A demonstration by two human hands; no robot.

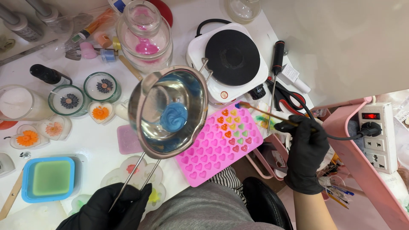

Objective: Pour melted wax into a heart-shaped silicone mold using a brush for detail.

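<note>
The left hand [108,208], gloved black at lower left, grips the wire handle of a steel melting pot [168,111] tilted over the pink heart mould [221,142]. The right hand [304,147] pinches a thin stick [264,111] slanting up-left to the mould's top edge.

Left hand [106,208], black-gloved, low at seven o'clock, fingers curled tight in a grip, knuckles up. Right hand [303,147], also gloved, out at three o'clock, fingers pinched closed, forearm bare below the cuff, running down toward five o'clock.
</note>
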